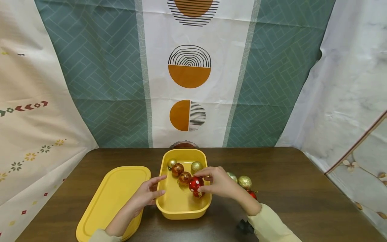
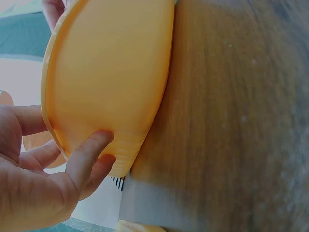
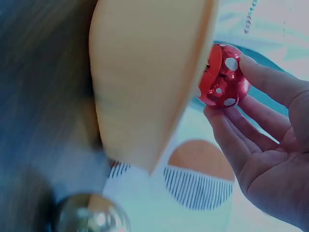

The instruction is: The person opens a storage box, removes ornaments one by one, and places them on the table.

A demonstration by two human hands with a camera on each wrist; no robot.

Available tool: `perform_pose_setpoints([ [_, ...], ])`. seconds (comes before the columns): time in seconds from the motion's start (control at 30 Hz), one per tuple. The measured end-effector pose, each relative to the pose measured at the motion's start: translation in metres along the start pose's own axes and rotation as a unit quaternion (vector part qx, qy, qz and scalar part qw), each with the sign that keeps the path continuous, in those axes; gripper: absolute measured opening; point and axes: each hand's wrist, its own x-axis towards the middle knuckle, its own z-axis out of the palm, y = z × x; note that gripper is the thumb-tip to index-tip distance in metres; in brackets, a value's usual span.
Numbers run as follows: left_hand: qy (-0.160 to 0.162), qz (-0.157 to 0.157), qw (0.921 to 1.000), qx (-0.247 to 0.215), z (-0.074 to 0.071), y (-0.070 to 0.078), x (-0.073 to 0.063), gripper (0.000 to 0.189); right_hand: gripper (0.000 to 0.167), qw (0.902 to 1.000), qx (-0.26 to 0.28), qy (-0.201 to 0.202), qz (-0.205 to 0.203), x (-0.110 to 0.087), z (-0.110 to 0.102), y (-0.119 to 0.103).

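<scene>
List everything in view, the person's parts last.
Table: one, dark brown, centre
Box: one, yellow, on the table
Lid: one, yellow, left of box
Dotted ball: one, red and white, at box's mouth
Red shape: one, red, below that ball
Copper balls: two or more, copper, inside box
Gold balls: three, gold, two inside box, one right
Pale ball: one, silvery, right of box
Red ball: one, red, right of box
Dark object: one, black, table's front
Back cloth: one, green and white, behind table
Side cloths: two, cream and white, either side
Sleeves: two, pale yellow, bottom
Left grip: one, bare, on box's left rim
Right grip: one, bare, pinching dotted ball
</scene>
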Motion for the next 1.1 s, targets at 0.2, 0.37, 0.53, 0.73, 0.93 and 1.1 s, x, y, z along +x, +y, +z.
perform_pose_setpoints([
  [0.2, 0.005, -0.004, 1.0, -0.005, 0.0, 0.0, -0.001, 0.053, 0.037, 0.9987, 0.035, 0.021, 0.029, -0.017, -0.02, 0.01],
  [0.37, 0.009, -0.005, 0.9999, -0.004, 0.0, 0.001, -0.001, 0.052, 0.04, 0.9961, 0.06, 0.036, 0.053, -0.028, -0.032, 0.018],
  [0.53, 0.008, -0.007, 0.9999, -0.005, 0.0, 0.001, -0.001, 0.052, 0.04, 0.9953, 0.055, 0.04, 0.069, -0.039, -0.042, 0.028],
  [0.73, 0.004, -0.006, 1.0, -0.005, 0.001, 0.002, 0.0, 0.053, 0.04, 0.9949, 0.034, 0.035, 0.088, -0.056, -0.046, 0.041],
  [0.93, 0.009, -0.011, 0.9999, -0.006, 0.001, 0.002, 0.0, 0.052, 0.041, 0.994, 0.029, 0.021, 0.103, -0.071, -0.047, 0.051],
  [1.1, 0.009, -0.013, 0.9999, -0.004, 0.001, 0.002, -0.001, 0.053, 0.043, 0.9952, 0.014, 0.014, 0.095, -0.079, -0.046, 0.059],
])
